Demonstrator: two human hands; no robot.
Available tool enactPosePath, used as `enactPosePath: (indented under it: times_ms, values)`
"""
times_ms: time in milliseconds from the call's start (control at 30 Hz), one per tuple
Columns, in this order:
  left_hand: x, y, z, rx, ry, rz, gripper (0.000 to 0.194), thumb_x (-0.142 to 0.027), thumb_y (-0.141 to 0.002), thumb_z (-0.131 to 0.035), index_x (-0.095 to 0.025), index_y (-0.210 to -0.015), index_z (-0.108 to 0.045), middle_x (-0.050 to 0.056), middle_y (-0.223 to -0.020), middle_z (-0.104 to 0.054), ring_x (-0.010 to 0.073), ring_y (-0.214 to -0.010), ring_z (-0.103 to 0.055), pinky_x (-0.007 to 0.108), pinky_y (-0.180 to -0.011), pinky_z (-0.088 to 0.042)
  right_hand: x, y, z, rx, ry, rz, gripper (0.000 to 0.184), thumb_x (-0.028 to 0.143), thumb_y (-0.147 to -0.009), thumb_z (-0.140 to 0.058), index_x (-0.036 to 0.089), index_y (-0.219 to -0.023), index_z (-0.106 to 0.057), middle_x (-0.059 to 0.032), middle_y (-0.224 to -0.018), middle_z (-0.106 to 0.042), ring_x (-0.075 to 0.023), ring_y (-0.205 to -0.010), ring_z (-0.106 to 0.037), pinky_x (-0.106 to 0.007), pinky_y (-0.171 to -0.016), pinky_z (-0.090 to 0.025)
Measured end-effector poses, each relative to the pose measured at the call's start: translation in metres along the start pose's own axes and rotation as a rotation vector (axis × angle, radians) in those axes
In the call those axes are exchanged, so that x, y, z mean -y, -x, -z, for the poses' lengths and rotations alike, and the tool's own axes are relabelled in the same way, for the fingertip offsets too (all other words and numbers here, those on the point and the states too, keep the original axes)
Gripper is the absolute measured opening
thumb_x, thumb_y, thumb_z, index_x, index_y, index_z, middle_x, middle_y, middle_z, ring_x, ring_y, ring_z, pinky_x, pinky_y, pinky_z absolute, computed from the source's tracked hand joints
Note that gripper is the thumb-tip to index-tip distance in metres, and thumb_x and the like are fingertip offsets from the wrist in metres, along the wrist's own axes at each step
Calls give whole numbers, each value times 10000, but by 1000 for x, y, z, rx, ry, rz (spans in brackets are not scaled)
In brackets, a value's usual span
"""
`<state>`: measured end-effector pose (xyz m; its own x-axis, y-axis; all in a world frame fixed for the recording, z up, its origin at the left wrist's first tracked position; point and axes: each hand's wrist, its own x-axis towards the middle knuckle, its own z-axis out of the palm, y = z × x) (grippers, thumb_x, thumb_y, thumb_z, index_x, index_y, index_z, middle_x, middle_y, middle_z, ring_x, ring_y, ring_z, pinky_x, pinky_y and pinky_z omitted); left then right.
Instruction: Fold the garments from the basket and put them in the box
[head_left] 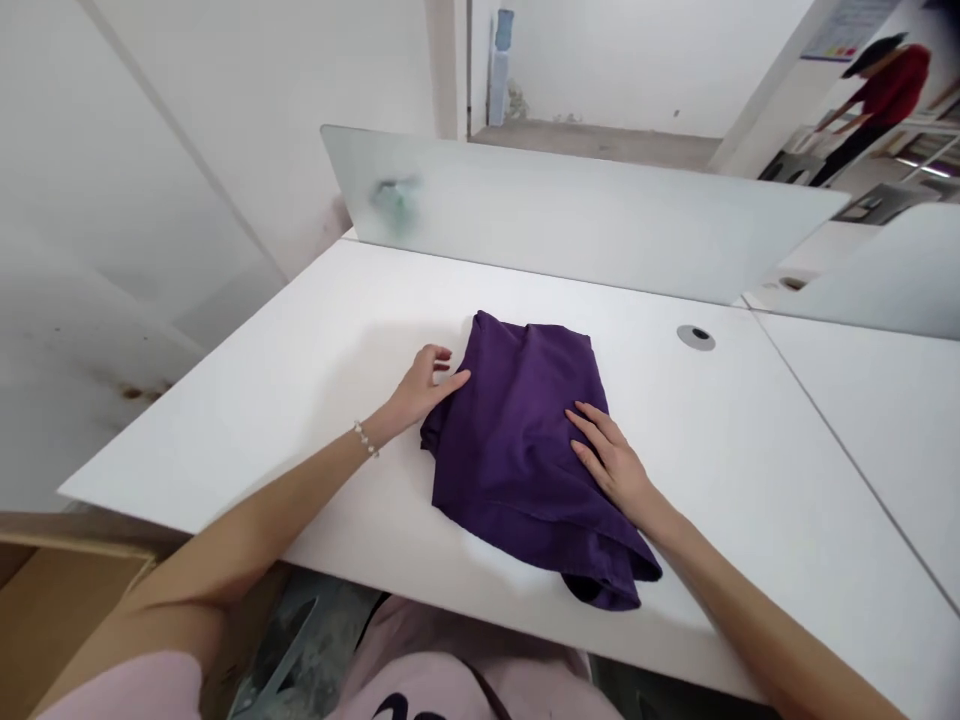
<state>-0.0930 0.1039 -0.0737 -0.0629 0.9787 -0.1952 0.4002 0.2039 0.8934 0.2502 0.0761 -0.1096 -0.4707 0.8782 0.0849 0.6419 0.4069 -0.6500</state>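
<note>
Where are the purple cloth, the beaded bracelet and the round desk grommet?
Purple cloth (pixel 517 440), head view, its middle.
Beaded bracelet (pixel 366 438), head view, its beads.
Round desk grommet (pixel 685 338), head view, its rim.

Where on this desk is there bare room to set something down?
Bare white desk lies left of the left hand, and right of the right hand, below the cable grommet. It is crowded at the folded purple garment, which both hands touch.
</note>
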Motion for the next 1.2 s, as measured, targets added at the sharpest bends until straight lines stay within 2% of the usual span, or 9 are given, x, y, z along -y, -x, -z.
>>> enactPosePath:
  times_ms: [133, 267, 433, 600, 667, 767, 867, 1000, 1200]
  values:
    - [-22, -40, -6, -92, -363, -240, 419, -470, -885, -654, -177, -1163, -544, 136, -1274, -539, 256, -1110, -588, 420, -932, -508, -2, 2, -8, -34, -12, 13, 475, 479, -1044, -402, 261, -1441, -549, -103, -1517, -465, -274, -1428, -434, -548, -1210, -359]
    - [-34, -71, -20, -65, -606, -243, 358, -442, -915, -635, -136, -1092, -584, 109, -1000, -640, 252, -910, -611, 409, -850, -491, -6, -1, -6, -39, -15, 33, 479, 473, -1046, -398, 234, -1431, -553, -117, -1503, -477, -272, -1427, -438, -533, -1209, -369]
    - [-23, -85, -30, 23, -616, -248, 70, -233, -923, -578, -163, -922, -587, 105, -1014, -623, 230, -911, -585, 376, -852, -469, -7, -1, -3, -10, -28, 33, 463, 454, -1045, -413, 223, -1420, -556, -119, -1501, -482, -272, -1426, -436, -538, -1212, -359]
    - [-13, -82, -15, -218, -482, -366, 104, -118, -925, -483, -197, -857, -486, 86, -986, -561, 198, -909, -551, 352, -879, -466, -4, 1, -5, -34, -31, 45, 450, 442, -1045, -418, 244, -1427, -549, -111, -1482, -503, -265, -1396, -472, -528, -1197, -385]
    - [-7, -78, -7, -251, -462, -319, 132, -119, -917, -496, -209, -831, -452, 72, -957, -548, 199, -915, -546, 356, -890, -467, -3, 2, -7, -49, -26, 67, 448, 438, -1044, -422, 248, -1430, -545, -112, -1475, -509, -266, -1384, -485, -528, -1188, -399]
    - [1, -68, 2, -148, -511, -146, 134, -123, -903, -509, -209, -822, -445, 77, -948, -550, 212, -920, -552, 380, -917, -466, -3, 3, -9, -71, -6, 87, 437, 442, -1042, -428, 246, -1410, -560, -115, -1467, -510, -268, -1372, -494, -522, -1170, -426]
    - [0, -52, 6, -95, -520, -65, 24, -197, -960, -446, -194, -958, -471, 134, -1105, -574, 239, -988, -574, 412, -950, -463, 0, 6, -7, -125, 13, 40, 457, 482, -1028, -453, 227, -1388, -570, -132, -1483, -469, -280, -1381, -474, -516, -1153, -447]
    - [-12, -27, 6, 16, -411, 56, 343, -495, -1016, -384, -188, -1155, -446, 153, -1131, -624, 294, -1031, -609, 483, -978, -464, 6, 10, -1, -116, 2, -91, 548, 568, -994, -491, 205, -1401, -549, -151, -1482, -426, -291, -1382, -468, -506, -1148, -455]
    - [-20, 1, -16, -20, 278, 299, 500, -480, -886, -671, -181, -1243, -487, 163, -1238, -652, 277, -1100, -667, 413, -954, -564, 9, 12, 1, -67, -15, -149, 573, 605, -994, -447, 221, -1410, -535, -146, -1500, -400, -289, -1398, -457, -498, -1154, -449]
